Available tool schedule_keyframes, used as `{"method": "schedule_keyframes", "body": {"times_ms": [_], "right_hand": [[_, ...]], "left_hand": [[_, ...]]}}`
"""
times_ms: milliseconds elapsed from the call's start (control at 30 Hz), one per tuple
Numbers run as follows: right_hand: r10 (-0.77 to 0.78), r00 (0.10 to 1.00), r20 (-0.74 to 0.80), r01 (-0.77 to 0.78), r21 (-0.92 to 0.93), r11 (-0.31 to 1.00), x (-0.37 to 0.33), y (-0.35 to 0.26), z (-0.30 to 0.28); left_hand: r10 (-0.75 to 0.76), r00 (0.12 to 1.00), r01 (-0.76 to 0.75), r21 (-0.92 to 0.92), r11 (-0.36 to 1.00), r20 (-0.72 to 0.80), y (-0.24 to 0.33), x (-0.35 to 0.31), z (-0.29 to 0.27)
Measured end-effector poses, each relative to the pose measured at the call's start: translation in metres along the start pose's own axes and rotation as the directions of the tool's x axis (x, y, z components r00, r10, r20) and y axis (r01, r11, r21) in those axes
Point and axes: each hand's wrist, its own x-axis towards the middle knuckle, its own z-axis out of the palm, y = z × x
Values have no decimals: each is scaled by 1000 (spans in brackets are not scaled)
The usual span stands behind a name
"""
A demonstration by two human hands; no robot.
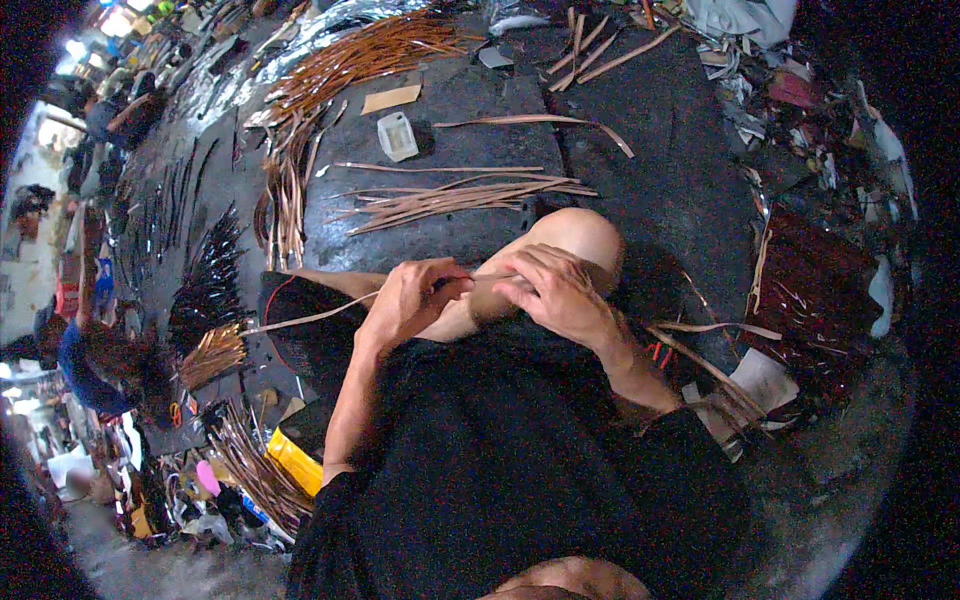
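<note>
A long, thin tan strip (315, 320), perhaps leather, runs across my lap and up into both hands. My left hand (415, 298) pinches it near the middle, with its loose end reaching out to the left. My right hand (548, 288) has its fingers closed on the strip a short way to the right, above my bent leg. A short stretch shows between the two hands. Beyond my right wrist lies another flat tan piece (720, 328); whether it is the same strip I cannot tell. Beyond my knee lies a bundle of similar strips (450, 203).
A white plastic box (398, 137) and a tan block (391, 98) lie farther off. Orange-brown strips (360, 60) are heaped at the back, black strips (212, 275) at the left. Dark red sheets (815, 290) lie at the right. A person (95, 360) sits at the far left.
</note>
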Motion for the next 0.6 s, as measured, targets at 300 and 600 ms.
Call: {"method": "schedule_keyframes", "body": {"times_ms": [300,600], "right_hand": [[-50,998,-37,43,-170,984,4,20,-51],[252,962,-108,-274,-338,900,35,90,-116]], "left_hand": [[-161,987,161,-52,986,-8,-9,-6,-33],[-295,914,310,8,951,-278,-81,4,-124]]}}
